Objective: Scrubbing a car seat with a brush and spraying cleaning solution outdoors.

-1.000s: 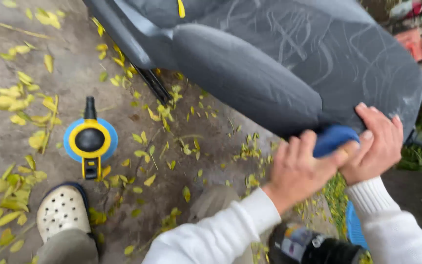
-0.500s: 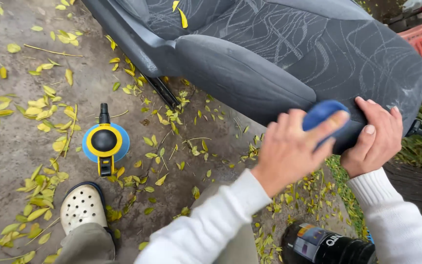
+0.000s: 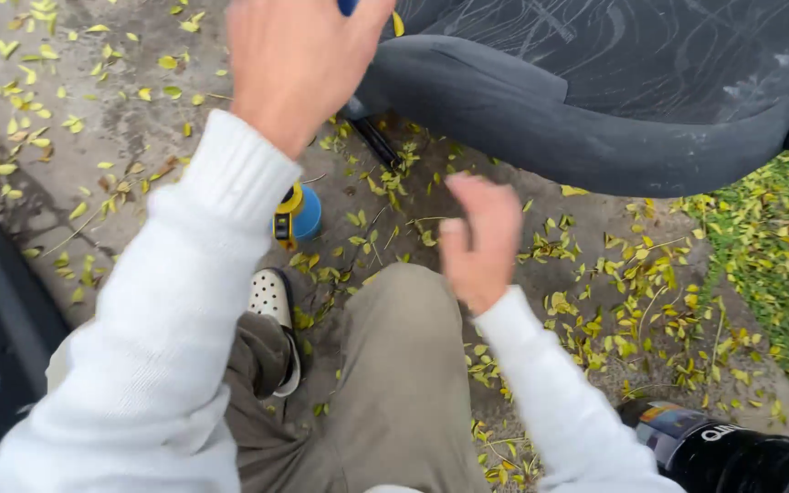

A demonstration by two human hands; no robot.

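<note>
The left hand (image 3: 299, 64) is raised near the top edge of the head view. Its fingers are curled together on a blue object (image 3: 347, 5), of which only a small corner shows above the hand; the rest is cut off by the frame, so its shape cannot be told. The hand and the blue object sit just beside the padded front rim of a dark grey car seat (image 3: 595, 100), which fills the upper right of the view. The seat fabric shows pale wiping streaks.

The right hand (image 3: 478, 242) hangs free below the seat rim, well apart from the left hand. It is motion-blurred; its fingers look loosely apart and hold nothing. It is above the person's bent knee in khaki trousers (image 3: 404, 383). Both arms wear white knitted sleeves (image 3: 166, 347).

On the ground (image 3: 93, 146), a bare dirt patch strewn with yellow-green fallen leaves, a blue and yellow spray canister (image 3: 297, 215) lies near the person's foot, partly hidden behind the left sleeve. A white perforated clog (image 3: 273, 301) is just below it. A dark cylindrical container (image 3: 732, 452) lies at the lower right corner, beside the right sleeve. Grass (image 3: 778, 265) borders the dirt on the right.
</note>
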